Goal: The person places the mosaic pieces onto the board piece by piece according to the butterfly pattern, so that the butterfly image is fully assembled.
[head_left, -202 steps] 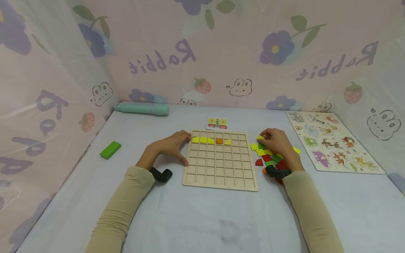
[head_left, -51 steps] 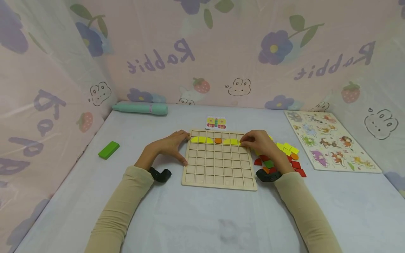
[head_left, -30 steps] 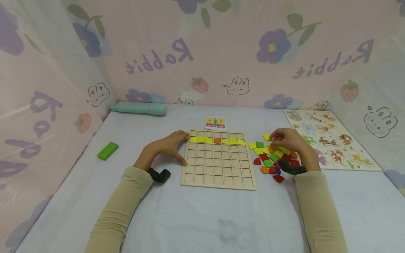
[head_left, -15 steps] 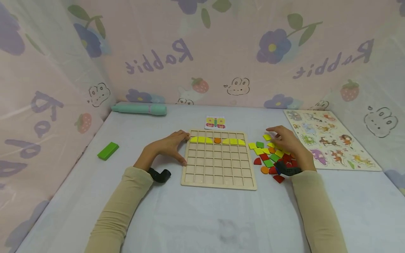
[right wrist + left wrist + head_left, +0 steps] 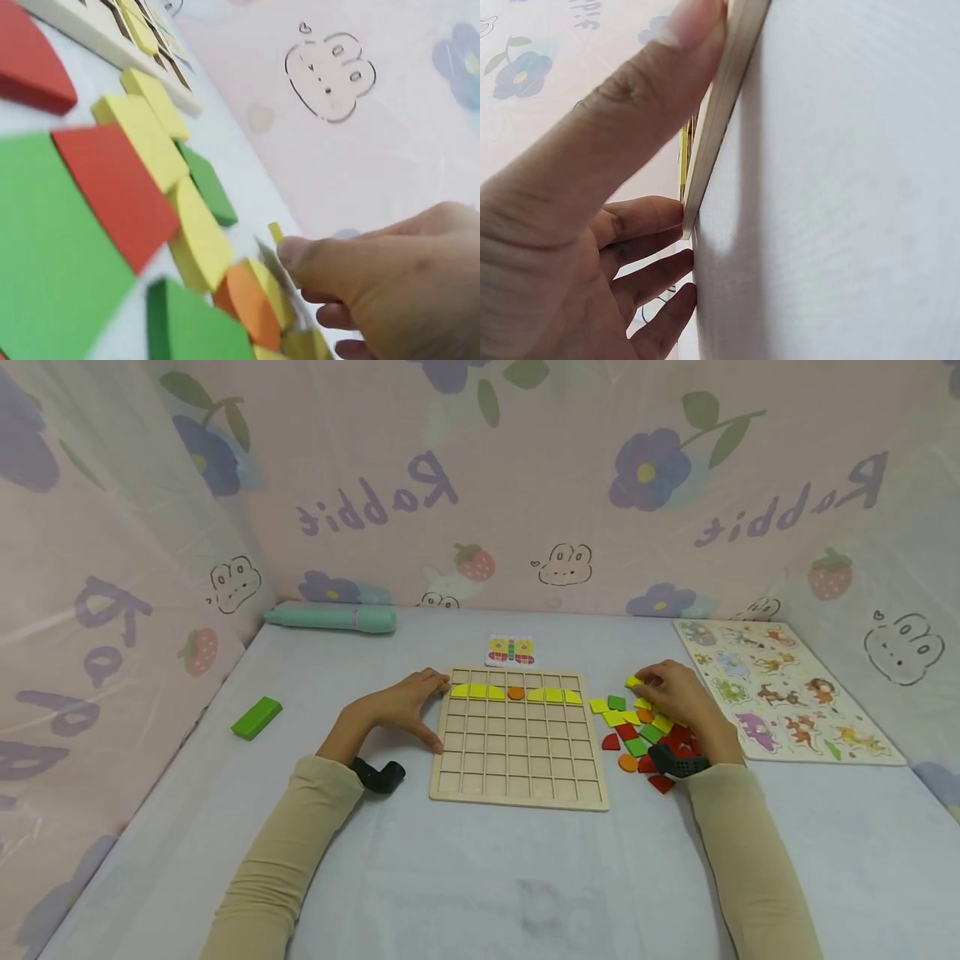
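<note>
A wooden grid board (image 5: 523, 768) lies flat in the middle, its second row from the top holding several yellow tiles (image 5: 477, 692) with an orange round piece (image 5: 515, 693) between them. My left hand (image 5: 401, 710) is spread along the board's left edge, thumb and fingertips touching it. In the left wrist view the thumb (image 5: 630, 97) presses against the board's side (image 5: 718, 127). My right hand (image 5: 675, 692) pinches a small yellow tile (image 5: 276, 231) between thumb and finger at the far side of the loose pile.
Loose red, green, yellow and orange pieces (image 5: 635, 747) lie right of the board. Behind the board is a small butterfly pattern card (image 5: 512, 650). An animal puzzle board (image 5: 795, 693) lies far right, a green block (image 5: 257, 718) left, a teal tube-shaped object (image 5: 333, 617) back left.
Two yellow tiles have joined the row's right end. My right hand has gone from the board back to the pile and now pinches a yellow tile. My left hand stays put.
</note>
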A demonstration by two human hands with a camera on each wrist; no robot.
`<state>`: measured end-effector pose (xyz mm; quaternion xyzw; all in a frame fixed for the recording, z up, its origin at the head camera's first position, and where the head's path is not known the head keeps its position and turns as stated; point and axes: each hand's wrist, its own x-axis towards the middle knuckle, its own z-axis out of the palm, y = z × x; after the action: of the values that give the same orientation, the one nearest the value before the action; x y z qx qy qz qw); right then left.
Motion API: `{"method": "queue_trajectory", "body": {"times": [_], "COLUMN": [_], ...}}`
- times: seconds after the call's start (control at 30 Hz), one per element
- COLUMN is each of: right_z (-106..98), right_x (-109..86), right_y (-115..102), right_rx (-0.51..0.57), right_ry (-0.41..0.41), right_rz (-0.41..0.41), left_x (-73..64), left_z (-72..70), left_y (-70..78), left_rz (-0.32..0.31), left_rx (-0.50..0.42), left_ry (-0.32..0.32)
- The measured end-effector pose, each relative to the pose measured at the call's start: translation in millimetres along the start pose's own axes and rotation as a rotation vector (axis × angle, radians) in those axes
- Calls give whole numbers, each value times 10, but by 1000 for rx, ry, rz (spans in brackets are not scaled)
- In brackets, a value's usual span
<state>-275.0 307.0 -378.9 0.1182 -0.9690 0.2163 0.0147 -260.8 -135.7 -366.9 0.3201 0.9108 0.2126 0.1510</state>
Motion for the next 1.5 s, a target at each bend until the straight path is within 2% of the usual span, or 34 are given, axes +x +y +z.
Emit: {"method": "queue_trajectory", "body": {"times": [0.1,0.23,0.5,0.7,0.87,1.0,1.23,1.5], "right_z": [25,115,494,729,876,959,1010,1026], "right_x": [27,69,139,256,368,416,442,464], "right_y": [-150,-545,-1457,-1877,-2031,-2089,-2129,-2116], "right_rx": [-13,0,33,105,146,168,144,179], "right_ry": [55,99,49,-5,-85,-114,-102,-104], "right_rz": [-36,-162,-380,-451,-426,-413,-428,-473], "left_x": [10,61,88,72,57,37,24,10], "left_z": [8,41,39,18,5,-6,-6,-7], "left_y": [-13,-49,-32,-23,-15,-11,-27,-36], "left_rz": [4,29,31,23,22,19,13,13], "left_rx": [3,19,-10,-10,-7,-9,-15,-19], "left_ry": [1,2,-3,-6,-12,-15,-8,-5]}}
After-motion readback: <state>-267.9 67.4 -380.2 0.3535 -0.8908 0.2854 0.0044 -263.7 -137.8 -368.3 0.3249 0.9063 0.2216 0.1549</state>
